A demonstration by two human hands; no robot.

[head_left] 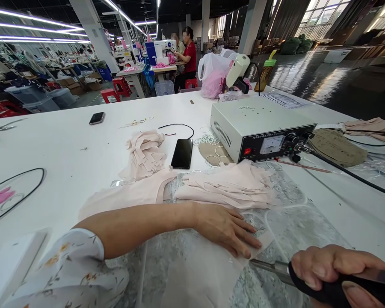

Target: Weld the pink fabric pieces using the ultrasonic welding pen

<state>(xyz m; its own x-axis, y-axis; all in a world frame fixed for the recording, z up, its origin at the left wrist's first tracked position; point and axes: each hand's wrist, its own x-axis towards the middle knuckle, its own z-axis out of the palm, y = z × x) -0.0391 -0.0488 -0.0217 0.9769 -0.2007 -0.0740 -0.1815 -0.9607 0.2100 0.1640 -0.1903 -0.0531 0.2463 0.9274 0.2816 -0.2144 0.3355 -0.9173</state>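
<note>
My left hand [229,231] lies flat with fingers stretched out, pressing a thin pale pink fabric piece [205,273] onto a clear-covered, grey marbled board [295,226]. My right hand [336,269] is closed around the black handle of a handheld ultrasonic cutter [276,267]. Its narrow metal tip meets the fabric's edge, just beside my left fingertips. Beyond my left arm lie a stack of pale pink fabric pieces [224,186], another flat piece [128,192] and a heap of cut strips [146,152].
A grey control box [263,124] with dial and cable stands at the back right. Near it are a black phone [182,154], elastic loops [213,160], brown fabric [336,147], a pink-filled bag [211,75] and a bottle [265,75]. Small scissors [136,123] lie farther left. People sit at sewing machines behind.
</note>
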